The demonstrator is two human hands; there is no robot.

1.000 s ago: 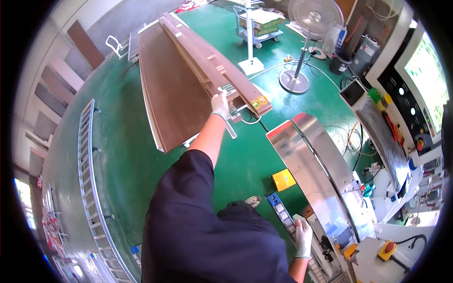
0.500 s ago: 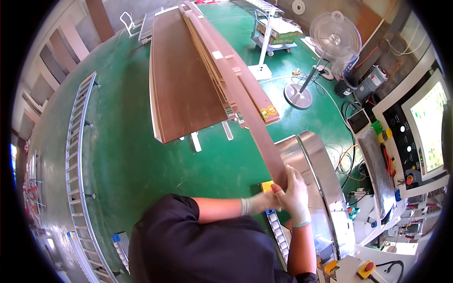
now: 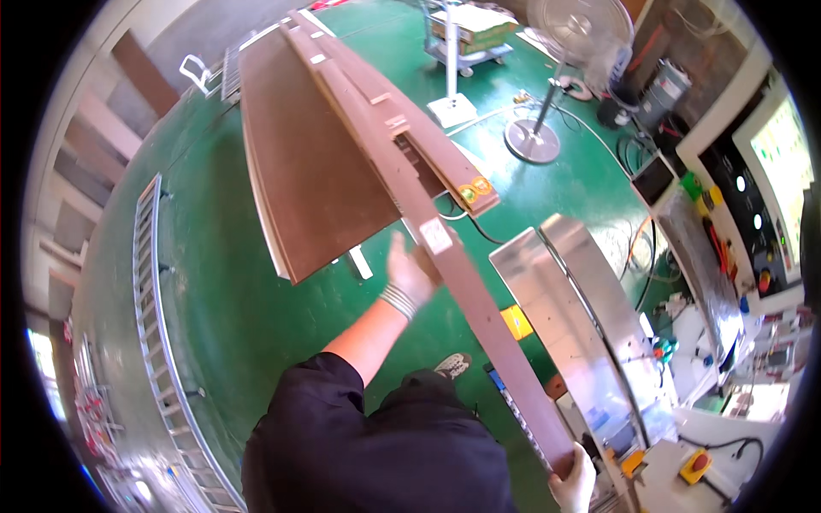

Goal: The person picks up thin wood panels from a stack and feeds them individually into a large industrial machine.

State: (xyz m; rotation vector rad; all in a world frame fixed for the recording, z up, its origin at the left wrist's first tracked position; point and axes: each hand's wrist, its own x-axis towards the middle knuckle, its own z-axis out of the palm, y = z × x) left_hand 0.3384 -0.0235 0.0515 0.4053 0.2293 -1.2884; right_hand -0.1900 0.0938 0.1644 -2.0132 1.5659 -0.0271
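A long narrow brown board (image 3: 492,325) slants from the stack at the far middle down to the lower right. My right hand (image 3: 575,486), in a pale glove, is closed around its near end. My left hand (image 3: 412,278), also gloved, is against the board's left edge farther along. Its thumb stands apart and the other fingers are partly hidden by the board. A white label (image 3: 435,236) is on the board's upper face, just right of the left hand. Behind lie a wide brown panel (image 3: 312,162) and a shorter brown board (image 3: 445,162) with round yellow stickers.
A metal-covered machine bed (image 3: 569,316) stands right of the board, with a control panel (image 3: 753,197) beyond it. A red stop button (image 3: 699,462) sits at lower right. A standing fan (image 3: 534,137) and a cart (image 3: 470,56) are behind. A roller conveyor (image 3: 158,333) runs along the left.
The long board's near end has come toward me, to the lower right, with my right hand on it. My left hand has moved from that end to farther up the board's left edge.
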